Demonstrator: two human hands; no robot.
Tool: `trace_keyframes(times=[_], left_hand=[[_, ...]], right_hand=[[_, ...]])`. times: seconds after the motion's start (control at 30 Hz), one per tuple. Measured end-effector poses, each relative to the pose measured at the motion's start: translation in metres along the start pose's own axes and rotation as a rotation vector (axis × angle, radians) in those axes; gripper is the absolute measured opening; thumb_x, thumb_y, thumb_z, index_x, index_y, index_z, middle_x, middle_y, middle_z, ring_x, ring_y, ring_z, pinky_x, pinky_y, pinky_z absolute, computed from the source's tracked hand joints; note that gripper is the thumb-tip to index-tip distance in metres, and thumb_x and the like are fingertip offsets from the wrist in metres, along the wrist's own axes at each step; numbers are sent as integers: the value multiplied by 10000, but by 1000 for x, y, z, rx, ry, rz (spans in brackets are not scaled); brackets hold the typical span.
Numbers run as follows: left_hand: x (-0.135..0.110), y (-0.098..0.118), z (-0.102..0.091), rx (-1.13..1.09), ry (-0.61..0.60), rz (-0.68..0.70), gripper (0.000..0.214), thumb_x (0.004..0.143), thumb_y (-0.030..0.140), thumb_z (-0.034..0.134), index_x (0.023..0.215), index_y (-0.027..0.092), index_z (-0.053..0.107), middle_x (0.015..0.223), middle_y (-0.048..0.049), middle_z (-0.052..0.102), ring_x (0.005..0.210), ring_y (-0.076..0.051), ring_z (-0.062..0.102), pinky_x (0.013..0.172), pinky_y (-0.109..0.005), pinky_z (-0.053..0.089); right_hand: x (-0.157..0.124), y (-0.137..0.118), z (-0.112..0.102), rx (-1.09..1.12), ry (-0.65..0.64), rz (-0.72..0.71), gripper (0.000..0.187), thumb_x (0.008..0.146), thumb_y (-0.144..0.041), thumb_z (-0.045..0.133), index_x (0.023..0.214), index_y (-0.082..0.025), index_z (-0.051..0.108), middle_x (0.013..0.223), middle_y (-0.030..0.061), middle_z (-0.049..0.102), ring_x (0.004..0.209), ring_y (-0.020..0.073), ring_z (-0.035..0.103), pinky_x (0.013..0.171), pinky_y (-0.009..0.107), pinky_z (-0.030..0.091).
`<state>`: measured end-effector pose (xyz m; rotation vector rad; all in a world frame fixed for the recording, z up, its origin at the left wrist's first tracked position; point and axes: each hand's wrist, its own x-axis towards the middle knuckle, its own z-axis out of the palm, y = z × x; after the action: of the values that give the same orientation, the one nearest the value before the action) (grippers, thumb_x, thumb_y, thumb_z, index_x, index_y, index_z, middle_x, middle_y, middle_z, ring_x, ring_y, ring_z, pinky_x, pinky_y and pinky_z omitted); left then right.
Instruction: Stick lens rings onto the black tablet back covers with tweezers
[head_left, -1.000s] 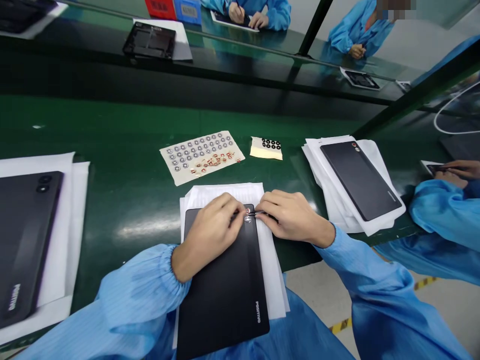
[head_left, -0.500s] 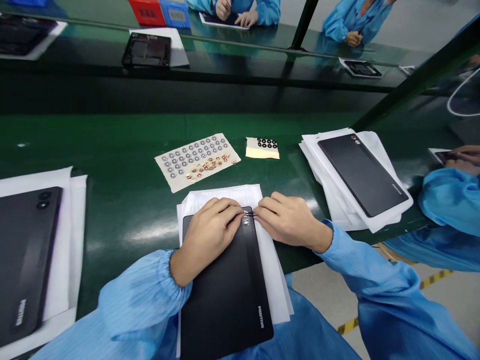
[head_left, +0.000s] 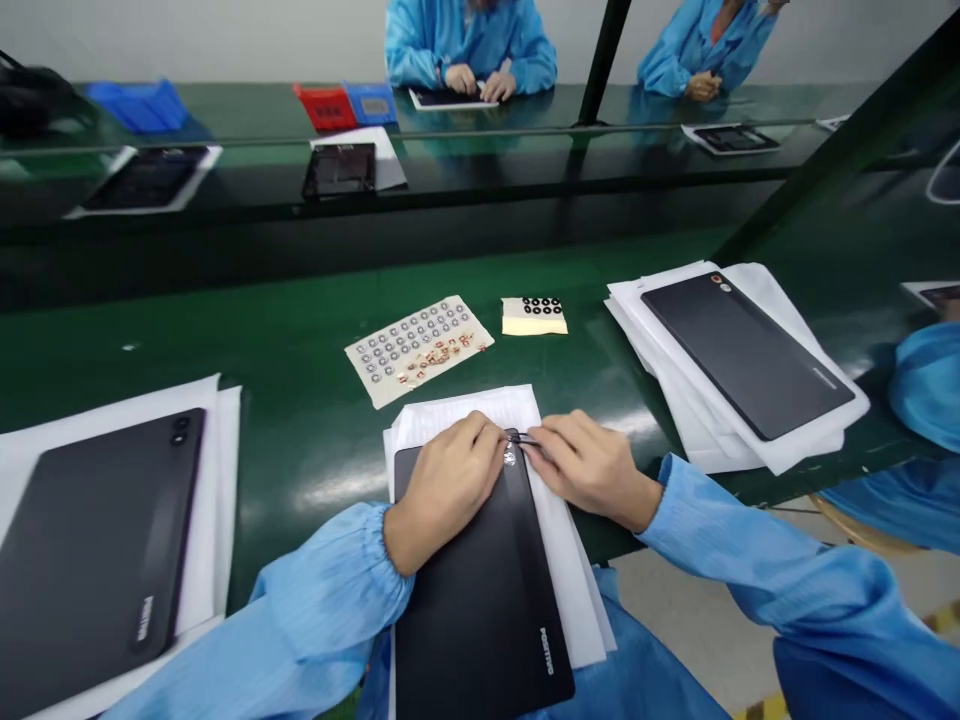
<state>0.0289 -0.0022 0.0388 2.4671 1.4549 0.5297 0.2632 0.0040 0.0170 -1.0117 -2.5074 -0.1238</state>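
Observation:
A black tablet back cover (head_left: 480, 620), marked POSITIVO, lies on white paper (head_left: 571, 590) in front of me. My left hand (head_left: 454, 478) rests across its upper part, fingertips drawn together by the camera corner; whatever they pinch is hidden. Thin dark tweezers (head_left: 524, 439) are gripped in my right hand (head_left: 589, 468), their tips over the upper camera opening beside my left fingertips. Just below the tips shows a shiny round lens spot (head_left: 511, 457). Beyond the hands lie a sheet of small rings and reddish pieces (head_left: 420, 348) and a smaller sheet with black rings (head_left: 535, 325).
More black tablet covers lie on paper, one at left (head_left: 105, 540) and one at right (head_left: 750, 350). A dark post (head_left: 817, 150) slants at right. Across a raised ledge (head_left: 480, 200), co-workers in blue sit by tablets. Another blue sleeve (head_left: 930, 385) is at far right.
My view has tilted up and shifted left, so everything appears lower and further right. Both hands stay at the cover's camera corner, with the tweezers in my right hand.

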Motion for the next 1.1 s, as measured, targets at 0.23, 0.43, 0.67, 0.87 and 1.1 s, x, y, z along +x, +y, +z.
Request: trace_keyframes(times=[0.23,0.43,0.67,0.87,1.1], left_hand=[[5,-80,-40,276,263,-306,217,1034,263,460,1046,184,662,1112,-120,632,897,-250,634,707,-353,453],[-21,-102,-47,263,16,-242,351,924,67,404,977,206,723,1011,-133,652,908,-308,616,751,-414,444],[40,-63,-40,-448,30,-451,267,952,441,606,957,197,716,991,-117,719,950,-305,684,889,-470,545],[119,-17,24,-1131,-131,-527,339,1006,453,570,1083,138,666,1093,-167,767,991,-237,759,960,-410,617],[119,-12,42,-1358,-187,-582,231,885,160,723,1113,152,689,1174,-114,745,1050,-232,744,1025,-434,601]], right_hand=[[51,57,-20,-129,-170,332,216,994,-181,532,1045,-218,739,982,62,704,800,187,664,544,309,349],[82,95,-4,-289,-357,353,285,957,-83,472,1099,-122,716,1125,170,663,840,235,676,576,335,363],[85,110,14,-191,-322,263,281,1007,-129,440,1095,-102,705,1185,195,659,956,241,650,678,316,407],[49,96,7,-101,-237,190,203,988,-236,525,1010,-165,715,1058,91,693,914,184,648,660,274,382],[39,111,24,521,161,322,235,977,-326,636,1109,-199,783,957,56,716,831,159,665,747,283,512]])
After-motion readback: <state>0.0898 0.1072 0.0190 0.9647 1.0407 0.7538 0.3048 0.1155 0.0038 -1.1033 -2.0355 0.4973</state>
